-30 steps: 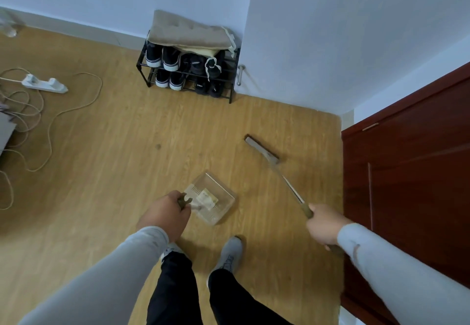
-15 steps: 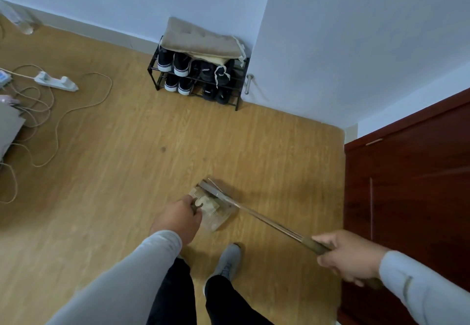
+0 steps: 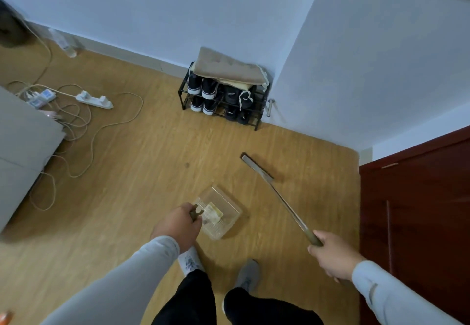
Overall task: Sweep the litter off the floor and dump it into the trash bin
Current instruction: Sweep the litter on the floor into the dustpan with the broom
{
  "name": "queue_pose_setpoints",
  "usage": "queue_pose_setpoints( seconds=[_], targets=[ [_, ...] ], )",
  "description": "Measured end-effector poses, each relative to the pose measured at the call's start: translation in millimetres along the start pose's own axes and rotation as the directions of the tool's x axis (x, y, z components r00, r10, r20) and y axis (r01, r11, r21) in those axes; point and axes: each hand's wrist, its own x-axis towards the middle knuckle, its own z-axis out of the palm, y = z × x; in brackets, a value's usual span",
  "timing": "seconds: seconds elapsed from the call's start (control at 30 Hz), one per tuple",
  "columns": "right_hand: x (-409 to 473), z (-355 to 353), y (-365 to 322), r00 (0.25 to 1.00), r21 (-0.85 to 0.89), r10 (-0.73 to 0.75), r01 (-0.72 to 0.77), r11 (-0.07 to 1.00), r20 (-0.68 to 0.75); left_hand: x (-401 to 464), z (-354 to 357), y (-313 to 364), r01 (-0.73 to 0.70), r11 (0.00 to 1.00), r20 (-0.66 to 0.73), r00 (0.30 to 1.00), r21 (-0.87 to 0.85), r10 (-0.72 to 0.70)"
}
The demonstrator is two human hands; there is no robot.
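A clear plastic dustpan [image 3: 223, 211] rests low over the wooden floor in front of my feet, with a crumpled yellowish piece of litter [image 3: 215, 214] inside it. My left hand [image 3: 178, 225] grips the dustpan's olive handle. My right hand [image 3: 333, 256] holds the long thin broom [image 3: 277, 195] by its olive grip; the narrow broom head [image 3: 256, 166] is on the floor up and to the right of the dustpan, apart from it. No trash bin is in view.
A black shoe rack [image 3: 223, 98] with a folded beige cushion stands in the wall corner. Power strips and looped white cables [image 3: 84, 119] lie on the left floor beside grey furniture [image 3: 23, 146]. A dark red door [image 3: 417, 218] fills the right side.
The broom head has swung away from the dustpan's mouth, out to the right and further off. My left hand still holds the dustpan in about the same place.
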Motion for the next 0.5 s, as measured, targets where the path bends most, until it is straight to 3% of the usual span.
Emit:
queue_pose_setpoints(
  seconds=[0.27, 0.5],
  targets=[
    [52, 21, -76, 0.999, -0.040, 0.006, -0.007, 0.999, -0.032, 40, -36, -36, -0.033, 0.998, 0.025, 0.999, 0.059, 0.032],
    [154, 33, -116, 0.999, -0.391, -0.036, 0.039, 0.920, 0.015, 72, -36, -44, -0.007, 0.996, 0.004, 1.000, 0.089, 0.007]
  ],
)
